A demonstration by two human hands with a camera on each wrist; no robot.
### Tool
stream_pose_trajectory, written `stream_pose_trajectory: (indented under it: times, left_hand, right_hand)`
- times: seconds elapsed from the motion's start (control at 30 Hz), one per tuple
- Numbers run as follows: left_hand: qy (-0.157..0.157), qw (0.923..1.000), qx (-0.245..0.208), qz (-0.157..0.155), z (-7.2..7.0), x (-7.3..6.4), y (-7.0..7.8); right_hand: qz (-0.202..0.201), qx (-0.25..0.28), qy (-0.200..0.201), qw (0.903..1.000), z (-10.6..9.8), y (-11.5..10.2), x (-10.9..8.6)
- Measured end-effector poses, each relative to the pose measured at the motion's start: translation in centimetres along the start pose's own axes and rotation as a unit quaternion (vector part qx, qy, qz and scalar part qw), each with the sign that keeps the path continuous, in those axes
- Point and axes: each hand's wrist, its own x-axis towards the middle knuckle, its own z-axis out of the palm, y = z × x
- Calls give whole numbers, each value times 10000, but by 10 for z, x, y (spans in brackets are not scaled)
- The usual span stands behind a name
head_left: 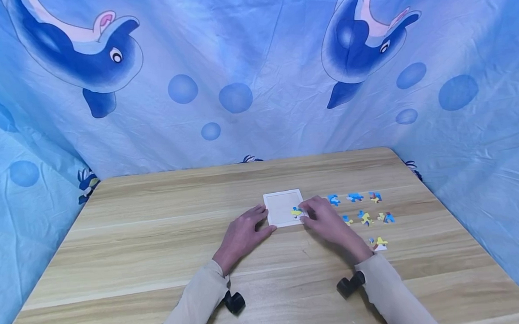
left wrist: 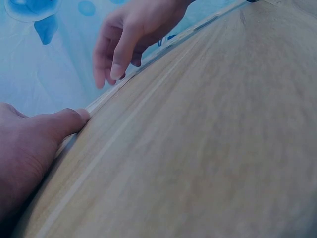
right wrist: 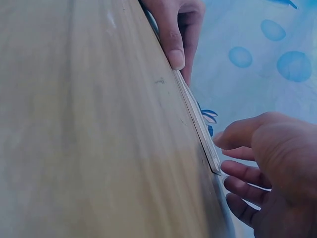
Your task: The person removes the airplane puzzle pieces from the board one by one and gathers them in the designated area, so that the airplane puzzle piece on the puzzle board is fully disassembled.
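A white square puzzle tray (head_left: 282,193) lies flat on the table. At its near left corner my left hand (head_left: 244,232) holds it, thumb at the near edge and fingers along the left side. Over the right side of the tray is my right hand (head_left: 327,221), fingertips right at a yellow and blue puzzle piece (head_left: 295,212) in the lower right corner. The right wrist view shows the right hand (right wrist: 285,161) with thumb and fingers apart beside the tray's edge (right wrist: 198,121) and nothing between them. From that side, the left thumb (right wrist: 175,58) touches the tray's end.
Several loose puzzle pieces (head_left: 365,218) in blue, yellow and brown lie in rough rows right of the tray, some close beside the right forearm. The wooden table (head_left: 158,243) reaches back to a blue cloth (head_left: 266,123) printed with dolphins.
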Motion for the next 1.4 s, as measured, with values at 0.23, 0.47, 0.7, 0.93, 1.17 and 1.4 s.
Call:
stream_pose_trajectory:
  times: [0.23, 0.47, 0.7, 0.93, 1.17, 1.4]
  left_hand:
    - [-12, 10000, 11, -43, 1, 0, -1]
    - [16, 10000, 49, -8, 2, 0, 0]
    - [22, 10000, 71, 8, 2, 0, 0]
    - [97, 9999, 30, 59, 3, 0, 0]
    - [81, 9999, 73, 32, 3, 0, 0]
    - [99, 9999, 60, 13, 4, 0, 0]
  right_hand:
    - [306, -191, -150, 9992, 4, 0, 6]
    - [553, -170, -235, 9980, 3, -1, 8]
    - [640, 29, -256, 9976, 3, -2, 9]
    - [354, 587, -107, 9976, 5, 0, 10]
    - [499, 920, -49, 9945, 9, -3, 10]
    - [477, 1229, 54, 9913, 13, -5, 9]
